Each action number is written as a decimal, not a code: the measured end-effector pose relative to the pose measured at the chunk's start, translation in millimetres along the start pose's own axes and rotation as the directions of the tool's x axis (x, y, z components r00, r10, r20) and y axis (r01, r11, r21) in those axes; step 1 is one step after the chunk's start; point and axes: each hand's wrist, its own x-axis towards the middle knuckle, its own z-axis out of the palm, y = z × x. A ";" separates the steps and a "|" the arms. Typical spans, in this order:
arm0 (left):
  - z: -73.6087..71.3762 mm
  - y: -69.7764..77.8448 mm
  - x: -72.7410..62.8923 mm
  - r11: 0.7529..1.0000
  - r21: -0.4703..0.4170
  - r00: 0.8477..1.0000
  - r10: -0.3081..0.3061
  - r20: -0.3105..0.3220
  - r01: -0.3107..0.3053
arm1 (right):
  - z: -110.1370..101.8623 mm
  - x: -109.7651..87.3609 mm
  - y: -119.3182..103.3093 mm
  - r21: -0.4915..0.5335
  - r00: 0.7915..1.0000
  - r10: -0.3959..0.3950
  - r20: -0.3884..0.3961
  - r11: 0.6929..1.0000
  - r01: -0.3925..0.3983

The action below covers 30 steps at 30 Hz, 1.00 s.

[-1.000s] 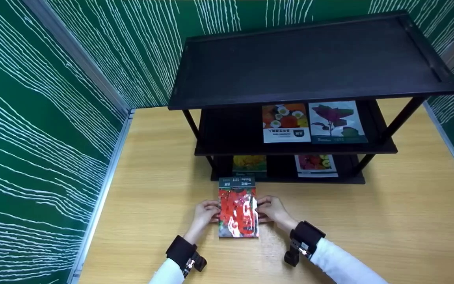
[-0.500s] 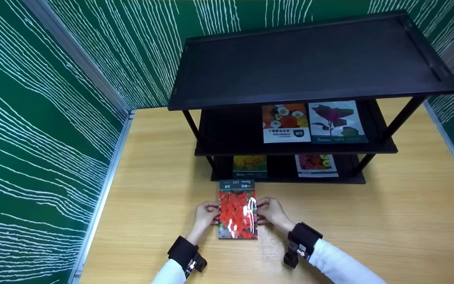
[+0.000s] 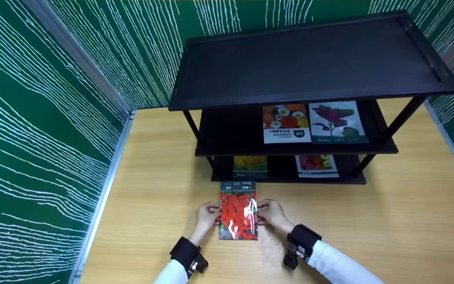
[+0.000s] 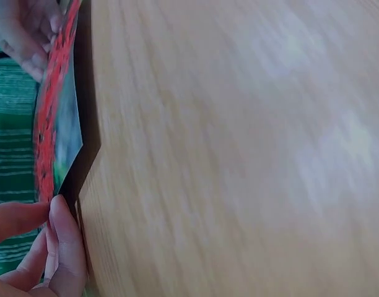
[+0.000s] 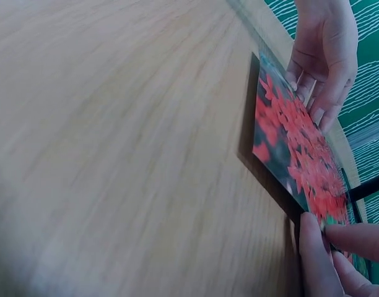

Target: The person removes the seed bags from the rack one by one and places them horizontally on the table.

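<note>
A seed packet with red flowers and a dark green band (image 3: 238, 215) is held just off the wooden table, in front of the black rack. My left hand (image 3: 207, 216) pinches its left edge between thumb and fingers; the left wrist view shows the thumb and fingertips (image 4: 65, 226) on that edge. On the opposite edge my right hand (image 3: 272, 214) pinches the packet in the same way, seen close up in the right wrist view with the packet's red picture (image 5: 301, 148). A narrow shadow lies under the packet in both wrist views.
The black three-level rack (image 3: 313, 63) stands behind the packet. On its middle shelf lie an orange-flower packet (image 3: 286, 123) and a purple-leaf packet (image 3: 338, 121). The bottom shelf bears a yellow-flower packet (image 3: 250, 165) and a mixed-flower packet (image 3: 317, 165). Green walls (image 3: 34, 118) bound the table.
Both hands have drawn the red-flower packet slightly toward the person. Glare on it has shrunk, as its tilt changed a little. Both grips stay the same.
</note>
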 end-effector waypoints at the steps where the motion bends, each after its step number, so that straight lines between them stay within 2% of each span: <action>1: 0.4 0.1 -0.2 1.000 -0.001 1.000 0.002 -0.004 -0.002 | 0.2 0.0 -0.1 0.000 1.000 0.002 -0.003 1.000 -0.002; 7: 2.1 0.3 -1.3 1.000 0.016 0.999 0.020 -0.026 -0.020 | 0.7 0.9 0.5 -0.009 1.000 -0.001 -0.007 1.000 0.001; 12: 2.9 -1.0 -1.5 0.999 0.015 0.999 0.032 -0.030 -0.031 | 0.4 -0.5 1.3 -0.049 0.999 -0.040 -0.013 0.998 0.039; 17: 2.8 -0.8 -1.9 0.999 0.020 0.999 0.038 -0.037 -0.037 | 0.8 -1.8 0.1 -0.079 0.999 -0.045 -0.019 0.996 0.043; 25: 0.9 1.8 -2.5 0.999 0.013 0.999 0.041 -0.027 -0.041 | -3.4 -5.9 -6.5 -0.119 0.999 -0.016 0.027 0.993 0.020; 30: -1.5 3.0 -2.8 0.999 0.022 0.999 0.043 -0.023 -0.042 | -9.6 -8.5 -11.1 -0.146 0.999 -0.026 0.047 0.989 0.032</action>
